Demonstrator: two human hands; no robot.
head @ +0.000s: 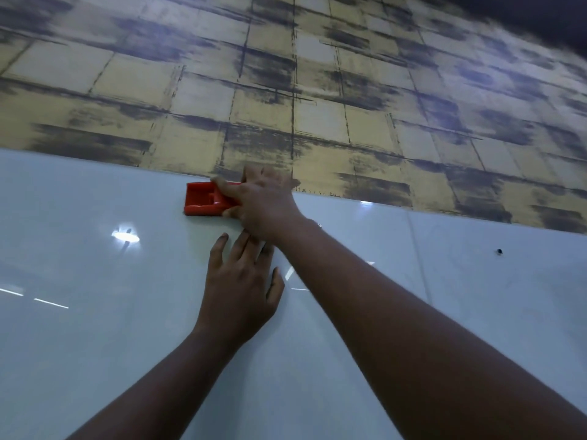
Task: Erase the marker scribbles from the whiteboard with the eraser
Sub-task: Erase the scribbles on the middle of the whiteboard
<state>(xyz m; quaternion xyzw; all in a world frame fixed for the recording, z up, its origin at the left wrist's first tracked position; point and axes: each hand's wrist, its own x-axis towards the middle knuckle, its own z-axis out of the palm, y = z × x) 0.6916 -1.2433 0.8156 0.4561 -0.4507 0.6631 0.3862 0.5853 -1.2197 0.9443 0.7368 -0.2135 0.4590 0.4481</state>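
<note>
Two hands work the whiteboard (95, 312): the right hand (263, 204) curls around the red eraser (200, 200) at the board's top edge, about 12 o'clock, while the left hand (241, 290) lies spread flat just below. Judging by its moulded plastic shell, the eraser looks light and stiff; its long sides offer the firmest hold. Faint scribbles (444, 265) remain toward 3 o'clock.

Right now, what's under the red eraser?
The whiteboard, near its top edge. The eraser, gripped by the right hand, covers any scribbles beneath.
</note>
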